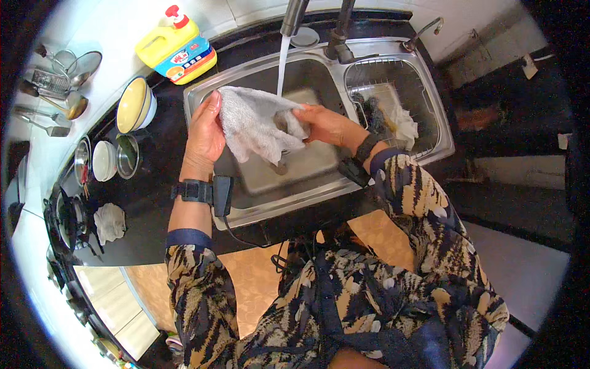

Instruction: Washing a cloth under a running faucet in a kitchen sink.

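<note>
A wet greyish-white cloth is stretched between my two hands above the large basin of a stainless steel sink. My left hand grips its left edge, with the thumb up along the cloth. At the right edge, my right hand pinches the fabric, which is bunched and carries a dark brownish patch there. Water runs from the faucet just behind the cloth; whether it touches the fabric is hard to tell. The cloth's lower corners hang loose over the basin.
In the smaller basin, a wire basket holds a dark scrubber and a pale cloth. A yellow detergent jug stands behind the sink. Left on the counter are an enamel basin, several bowls and a crumpled rag.
</note>
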`<move>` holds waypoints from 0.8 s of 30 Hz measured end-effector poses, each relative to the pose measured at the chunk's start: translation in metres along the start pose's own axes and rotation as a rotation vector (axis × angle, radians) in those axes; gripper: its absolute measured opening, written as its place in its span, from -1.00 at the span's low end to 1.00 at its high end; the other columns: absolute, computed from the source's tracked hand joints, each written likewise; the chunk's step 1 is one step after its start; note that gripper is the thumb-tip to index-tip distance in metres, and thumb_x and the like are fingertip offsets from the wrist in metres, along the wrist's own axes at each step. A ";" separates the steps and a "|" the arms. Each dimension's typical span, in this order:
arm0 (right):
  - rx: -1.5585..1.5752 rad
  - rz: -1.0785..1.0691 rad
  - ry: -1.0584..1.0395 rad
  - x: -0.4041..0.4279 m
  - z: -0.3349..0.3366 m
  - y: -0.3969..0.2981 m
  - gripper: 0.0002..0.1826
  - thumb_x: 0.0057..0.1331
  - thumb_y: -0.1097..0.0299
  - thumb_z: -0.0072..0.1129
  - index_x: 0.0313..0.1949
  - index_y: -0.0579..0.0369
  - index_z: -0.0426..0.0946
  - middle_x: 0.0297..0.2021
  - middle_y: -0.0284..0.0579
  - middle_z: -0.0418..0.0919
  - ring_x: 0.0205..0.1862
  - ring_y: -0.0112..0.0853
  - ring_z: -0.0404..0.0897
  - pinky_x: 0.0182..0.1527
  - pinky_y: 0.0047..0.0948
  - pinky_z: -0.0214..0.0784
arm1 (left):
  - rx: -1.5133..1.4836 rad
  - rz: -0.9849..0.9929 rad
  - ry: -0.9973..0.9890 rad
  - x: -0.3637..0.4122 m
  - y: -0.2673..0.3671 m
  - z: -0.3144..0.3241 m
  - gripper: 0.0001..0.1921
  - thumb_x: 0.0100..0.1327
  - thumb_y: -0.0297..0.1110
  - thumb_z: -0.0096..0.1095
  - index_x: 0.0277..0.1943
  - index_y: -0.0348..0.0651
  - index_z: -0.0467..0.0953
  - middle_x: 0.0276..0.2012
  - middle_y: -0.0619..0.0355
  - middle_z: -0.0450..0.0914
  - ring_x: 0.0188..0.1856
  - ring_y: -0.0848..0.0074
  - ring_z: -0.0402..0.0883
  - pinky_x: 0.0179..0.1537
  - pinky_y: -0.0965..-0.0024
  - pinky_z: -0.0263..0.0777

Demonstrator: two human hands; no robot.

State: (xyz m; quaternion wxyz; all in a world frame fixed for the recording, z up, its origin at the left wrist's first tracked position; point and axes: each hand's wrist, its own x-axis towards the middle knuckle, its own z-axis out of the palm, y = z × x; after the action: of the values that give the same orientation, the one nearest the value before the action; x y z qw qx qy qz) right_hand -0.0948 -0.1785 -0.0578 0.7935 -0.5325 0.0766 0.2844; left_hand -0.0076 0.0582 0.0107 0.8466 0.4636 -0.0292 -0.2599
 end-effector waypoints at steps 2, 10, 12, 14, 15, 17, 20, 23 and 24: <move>0.385 0.034 0.005 -0.008 0.009 -0.012 -0.53 0.23 0.07 0.10 0.08 -0.05 0.34 -0.15 -0.27 0.52 -0.16 -0.37 0.50 -0.17 -0.33 0.38 | -0.007 0.008 0.002 0.002 -0.004 -0.007 -0.76 0.28 -0.30 0.08 -0.08 -0.27 0.43 -0.18 0.16 0.52 -0.12 0.50 0.50 -0.03 0.39 0.37; -1.087 -0.204 0.123 -0.025 0.011 -0.047 -0.44 0.10 0.22 0.24 0.08 0.09 0.33 -0.20 -0.20 0.55 -0.17 -0.42 0.51 -0.12 -0.43 0.37 | 0.075 -0.087 -0.091 0.006 -0.008 -0.010 -0.74 0.23 -0.38 0.15 -0.06 -0.27 0.40 -0.17 0.15 0.53 -0.09 0.49 0.49 0.00 0.40 0.35; -1.222 -0.195 0.206 -0.028 0.000 -0.056 -0.50 0.13 0.26 0.21 0.05 0.09 0.35 -0.24 -0.20 0.56 -0.19 -0.43 0.52 -0.15 -0.43 0.38 | 0.216 -0.175 -0.114 0.007 -0.015 -0.015 -0.63 0.10 -0.41 0.28 -0.04 -0.30 0.37 -0.15 0.14 0.51 -0.08 0.49 0.49 0.01 0.42 0.34; -0.335 -0.219 0.282 -0.022 -0.017 -0.054 -0.66 0.22 0.30 0.09 -0.02 0.07 0.38 -0.20 -0.22 0.55 -0.17 -0.38 0.54 -0.12 -0.27 0.42 | 0.411 -0.111 -0.131 0.006 -0.028 -0.033 -0.57 0.03 -0.43 0.33 -0.03 -0.31 0.37 -0.13 0.13 0.51 -0.08 0.48 0.48 0.02 0.42 0.34; -0.341 -0.217 0.286 -0.024 -0.014 -0.058 -0.66 0.22 0.30 0.09 -0.02 0.07 0.38 -0.20 -0.22 0.55 -0.17 -0.38 0.54 -0.12 -0.27 0.42 | 0.601 -0.053 -0.159 0.007 -0.031 -0.032 -0.51 -0.05 -0.46 0.38 -0.02 -0.31 0.36 -0.11 0.13 0.50 -0.07 0.46 0.48 0.02 0.42 0.33; 0.225 -0.216 0.233 -0.028 -0.008 -0.065 -0.69 0.21 0.30 0.07 -0.04 0.03 0.41 -0.16 -0.18 0.54 -0.15 -0.28 0.55 -0.06 -0.17 0.43 | 0.608 -0.111 -0.232 0.007 -0.044 -0.027 -0.34 -0.16 -0.42 0.44 0.07 -0.29 0.32 -0.04 0.12 0.47 -0.04 0.47 0.46 0.03 0.43 0.31; 0.348 -0.230 0.273 -0.018 -0.003 -0.065 -0.74 0.23 0.28 0.05 -0.10 0.05 0.43 -0.13 -0.18 0.52 -0.12 -0.26 0.53 -0.05 -0.06 0.42 | 1.070 -0.050 -0.424 0.002 -0.057 -0.016 -0.30 -0.17 -0.36 0.46 0.11 -0.27 0.33 -0.03 0.12 0.48 -0.03 0.48 0.46 0.01 0.44 0.32; 0.455 -0.275 0.352 -0.018 0.007 -0.074 -0.73 0.24 0.27 0.03 -0.10 0.07 0.43 -0.13 -0.16 0.51 -0.09 -0.24 0.52 -0.03 -0.04 0.40 | 1.137 -0.407 -0.409 0.005 -0.072 -0.018 -0.29 -0.20 -0.31 0.47 0.09 -0.28 0.37 -0.04 0.13 0.50 -0.02 0.48 0.46 0.00 0.42 0.33; 0.507 -0.328 0.376 -0.021 0.008 -0.078 -0.73 0.24 0.27 0.01 -0.11 0.08 0.43 -0.14 -0.15 0.51 -0.08 -0.24 0.51 -0.02 -0.03 0.40 | 0.984 -0.456 -0.259 0.005 -0.078 -0.020 -0.39 -0.13 -0.32 0.41 0.06 -0.28 0.41 -0.05 0.11 0.51 -0.01 0.44 0.47 0.01 0.39 0.34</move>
State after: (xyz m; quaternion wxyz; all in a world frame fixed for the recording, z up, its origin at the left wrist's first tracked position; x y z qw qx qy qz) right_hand -0.0724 -0.2001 0.0167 0.9076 -0.3669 0.2030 0.0223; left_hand -0.0297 0.0371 -0.0637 0.4418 0.7631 -0.1497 -0.4472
